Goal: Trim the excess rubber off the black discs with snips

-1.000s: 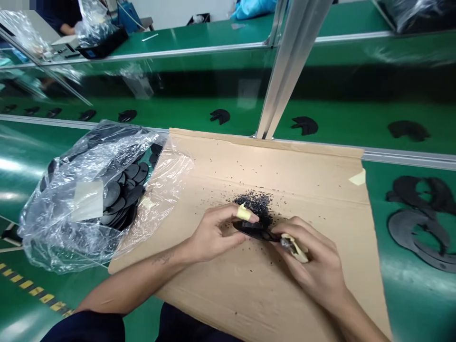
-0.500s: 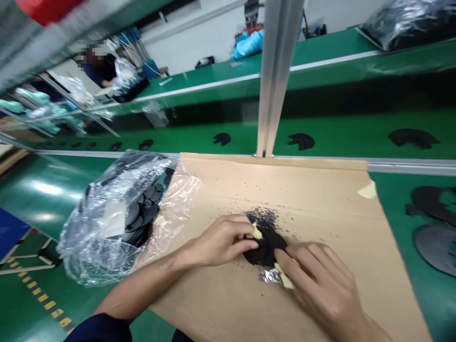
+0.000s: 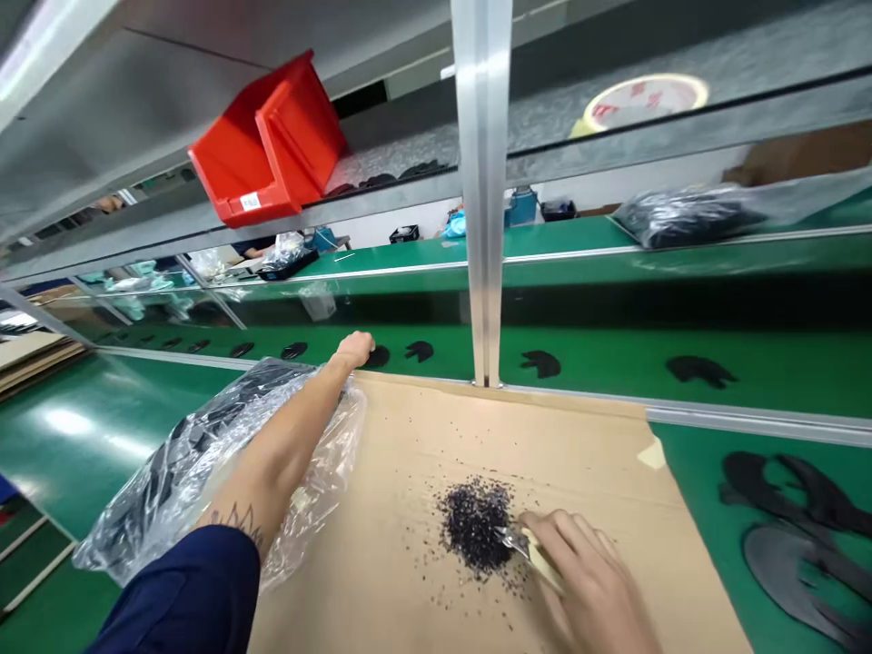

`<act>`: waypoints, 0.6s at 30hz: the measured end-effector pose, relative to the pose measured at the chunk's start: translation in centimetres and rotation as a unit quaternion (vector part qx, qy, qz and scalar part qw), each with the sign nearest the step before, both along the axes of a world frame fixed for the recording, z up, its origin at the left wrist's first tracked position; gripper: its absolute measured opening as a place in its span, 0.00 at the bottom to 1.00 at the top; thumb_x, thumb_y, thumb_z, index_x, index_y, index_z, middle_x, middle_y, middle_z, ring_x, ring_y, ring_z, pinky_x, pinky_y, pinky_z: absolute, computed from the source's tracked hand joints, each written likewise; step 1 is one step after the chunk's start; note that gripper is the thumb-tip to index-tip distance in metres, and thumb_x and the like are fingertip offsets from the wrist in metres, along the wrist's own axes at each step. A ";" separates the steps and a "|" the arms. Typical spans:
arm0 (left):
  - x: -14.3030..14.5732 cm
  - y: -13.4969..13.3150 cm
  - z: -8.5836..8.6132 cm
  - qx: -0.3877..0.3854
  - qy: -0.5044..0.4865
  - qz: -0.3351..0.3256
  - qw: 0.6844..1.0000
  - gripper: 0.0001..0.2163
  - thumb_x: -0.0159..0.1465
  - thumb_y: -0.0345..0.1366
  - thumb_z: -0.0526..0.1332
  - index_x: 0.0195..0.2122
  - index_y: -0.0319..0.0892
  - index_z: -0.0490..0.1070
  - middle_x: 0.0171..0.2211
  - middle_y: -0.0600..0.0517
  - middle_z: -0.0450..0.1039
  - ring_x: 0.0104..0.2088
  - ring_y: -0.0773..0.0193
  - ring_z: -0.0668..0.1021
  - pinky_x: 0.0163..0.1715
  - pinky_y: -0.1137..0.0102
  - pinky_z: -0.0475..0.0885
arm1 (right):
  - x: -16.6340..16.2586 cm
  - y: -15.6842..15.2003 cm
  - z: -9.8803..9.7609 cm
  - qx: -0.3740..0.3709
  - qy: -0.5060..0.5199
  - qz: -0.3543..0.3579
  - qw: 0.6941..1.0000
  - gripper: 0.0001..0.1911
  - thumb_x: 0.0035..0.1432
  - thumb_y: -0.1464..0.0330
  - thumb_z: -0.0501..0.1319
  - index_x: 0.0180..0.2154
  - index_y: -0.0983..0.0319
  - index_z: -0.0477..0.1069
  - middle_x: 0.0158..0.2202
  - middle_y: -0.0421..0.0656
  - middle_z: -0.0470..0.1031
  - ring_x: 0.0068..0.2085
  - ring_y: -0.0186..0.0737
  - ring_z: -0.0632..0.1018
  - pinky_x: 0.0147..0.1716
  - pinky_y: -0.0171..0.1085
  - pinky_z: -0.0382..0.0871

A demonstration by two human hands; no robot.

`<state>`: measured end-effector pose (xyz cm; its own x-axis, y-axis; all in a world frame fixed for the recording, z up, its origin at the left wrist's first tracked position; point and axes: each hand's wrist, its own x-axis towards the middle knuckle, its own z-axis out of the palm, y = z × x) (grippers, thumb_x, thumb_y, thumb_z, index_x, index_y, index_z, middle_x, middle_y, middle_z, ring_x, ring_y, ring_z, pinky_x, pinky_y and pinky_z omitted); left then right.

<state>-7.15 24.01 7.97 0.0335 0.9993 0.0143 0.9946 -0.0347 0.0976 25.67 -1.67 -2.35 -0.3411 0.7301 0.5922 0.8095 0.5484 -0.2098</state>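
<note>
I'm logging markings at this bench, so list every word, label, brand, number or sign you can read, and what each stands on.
No text can be read with certainty:
White label on the red storage bin: markings too small and blurred to read.
Red print inside the tape roll: too blurred to read.

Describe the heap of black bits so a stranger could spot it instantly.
Find the brown cardboard in front of the metal post. On it, left of the right hand, lies the heap of black bits. Unlike the flat black pieces beyond the cardboard, it is many loose crumbs.
</note>
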 end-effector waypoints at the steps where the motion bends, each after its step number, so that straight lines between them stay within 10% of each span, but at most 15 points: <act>1: 0.1 0.3 -0.5 -0.008 -0.002 0.011 1.000 0.15 0.68 0.39 0.62 0.54 0.40 0.70 0.52 0.45 0.72 0.49 0.56 0.78 0.47 0.58 0.77 | 0.0 -0.1 0.2 -0.002 0.003 -0.003 1.000 0.18 0.57 0.77 0.54 0.47 0.59 0.71 0.34 0.46 0.76 0.34 0.44 0.75 0.30 0.39 0.65; 9: 4.3 1.2 -4.5 -0.022 -0.078 -0.015 0.997 0.15 0.69 0.39 0.61 0.55 0.39 0.69 0.53 0.44 0.72 0.49 0.56 0.78 0.48 0.57 0.77 | -0.2 -0.1 1.0 0.062 0.032 0.010 0.998 0.17 0.61 0.78 0.52 0.50 0.63 0.69 0.32 0.46 0.72 0.32 0.42 0.71 0.30 0.38 0.62; 18: 8.3 -7.9 -1.6 0.037 -0.191 -0.138 0.971 0.10 0.70 0.27 0.55 0.47 0.39 0.75 0.48 0.47 0.77 0.48 0.62 0.78 0.51 0.68 0.73 | 0.1 -0.2 -0.1 0.051 0.040 0.015 0.998 0.27 0.61 0.76 0.53 0.61 0.60 0.64 0.42 0.50 0.72 0.37 0.46 0.74 0.34 0.41 0.67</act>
